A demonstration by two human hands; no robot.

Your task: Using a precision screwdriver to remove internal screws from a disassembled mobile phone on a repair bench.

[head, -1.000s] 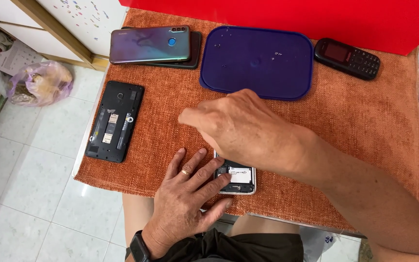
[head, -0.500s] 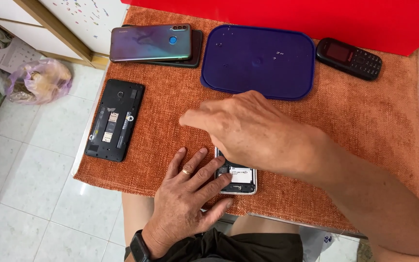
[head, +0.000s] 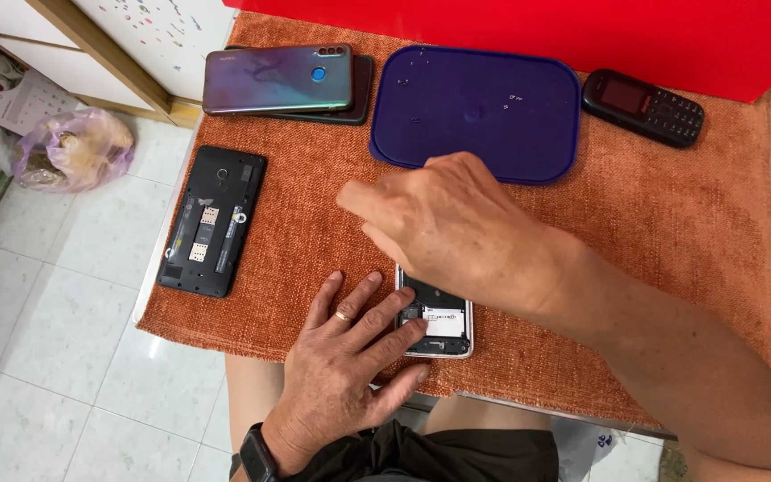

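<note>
While the left hand lies flat with its fingers spread, pressing down on the near left part of an opened white phone, the right hand hangs right above the phone's far end, fingers curled downward and forefinger stretched out to the left; whether its grip pinches anything underneath cannot be told, since the back of the hand hides the fingertips. The phone lies at the near edge of the worktop, on its orange cloth, with its long axis running away from the body, so its far half sits directly under the right hand, which is the nearer one to that end. Farther out, well apart to the left, lies a black phone with its back off; beyond are two stacked phones, a blue lid and a small keypad phone.
</note>
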